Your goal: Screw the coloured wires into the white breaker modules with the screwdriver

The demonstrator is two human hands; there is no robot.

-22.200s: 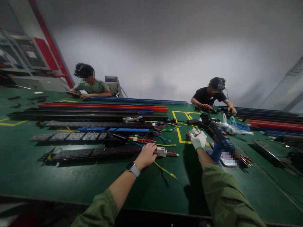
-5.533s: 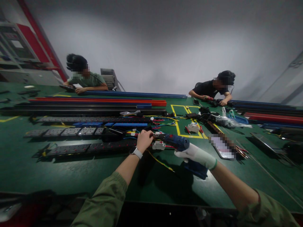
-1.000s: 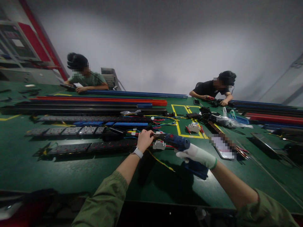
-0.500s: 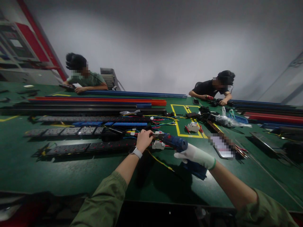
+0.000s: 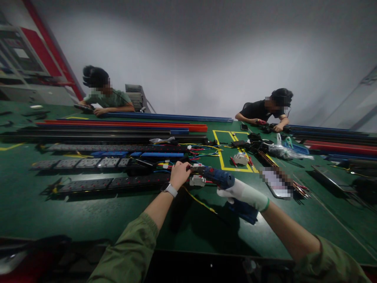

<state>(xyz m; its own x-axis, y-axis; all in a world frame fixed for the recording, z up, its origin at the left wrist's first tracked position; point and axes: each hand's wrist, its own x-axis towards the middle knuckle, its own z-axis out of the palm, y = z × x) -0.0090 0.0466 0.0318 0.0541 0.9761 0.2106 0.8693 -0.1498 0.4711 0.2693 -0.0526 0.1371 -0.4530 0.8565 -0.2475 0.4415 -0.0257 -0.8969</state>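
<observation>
My right hand (image 5: pixel 240 192), in a white glove, is wrapped round the grip of a blue cordless drill (image 5: pixel 218 177), its nose pointing left. Bare and with a watch (image 5: pixel 169 190) at the wrist, my left hand (image 5: pixel 180 175) has its fingers pinched together at the drill's tip. What they pinch is too small to make out. Just below the tip lies a white circuit breaker (image 5: pixel 197 181) with wires. A power strip (image 5: pixel 118 183) with black sockets runs left from there, partly behind my left hand. A yellow-green wire (image 5: pixel 202 203) trails across the table below the breaker.
More power strips (image 5: pixel 79 164) and long orange rails (image 5: pixel 123 125) lie behind on the green table (image 5: pixel 97 220). Another breaker (image 5: pixel 240 158) sits inside yellow tape lines. A phone (image 5: pixel 275 182) lies right of my right hand. Two people (image 5: pixel 103 92) work across the table.
</observation>
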